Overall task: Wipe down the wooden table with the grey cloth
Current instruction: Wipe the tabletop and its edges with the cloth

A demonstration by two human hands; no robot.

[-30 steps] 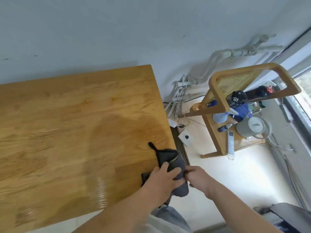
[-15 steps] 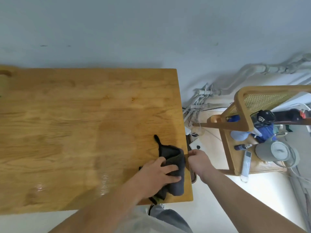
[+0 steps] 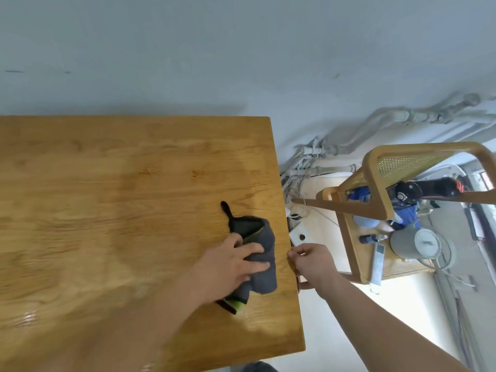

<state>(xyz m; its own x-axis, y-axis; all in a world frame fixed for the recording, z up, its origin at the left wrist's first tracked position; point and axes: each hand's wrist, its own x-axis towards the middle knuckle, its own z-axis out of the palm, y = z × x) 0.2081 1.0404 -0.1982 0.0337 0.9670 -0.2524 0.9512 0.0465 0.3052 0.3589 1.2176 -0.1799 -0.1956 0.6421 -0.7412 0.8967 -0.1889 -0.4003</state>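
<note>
Watching the head view, I saw the left hand [image 3: 228, 267] laid flat on the grey cloth [image 3: 264, 237], its fingers [image 3: 255, 248] straight and spread, pressing the bundle onto the wooden table [image 3: 107, 183] without curling round it. A second earlier the cloth had hung half over the table's right edge with both hands bunched on it. By this moment it lay wholly on the wood, and a narrow strip of bare table showed between it and the right hand [image 3: 314, 261]. That hand had left the cloth and sat at the edge, just right of the left fingertips, its fingers curled over the rim and gripping it, as far as I could tell.

The cloth's black loop pointed away beyond the left fingers, and a green-edged corner stuck out beneath the palm. A darker patch [image 3: 166, 224] lay to the left of the fingers. I took it for damp wood already covered, though it may only have been shadow.

I judged that the regrouping at the edge was over and a fresh stroke was starting, with the right hand steadying the table. The near right corner, below the fingers, looked not yet wiped.
</note>
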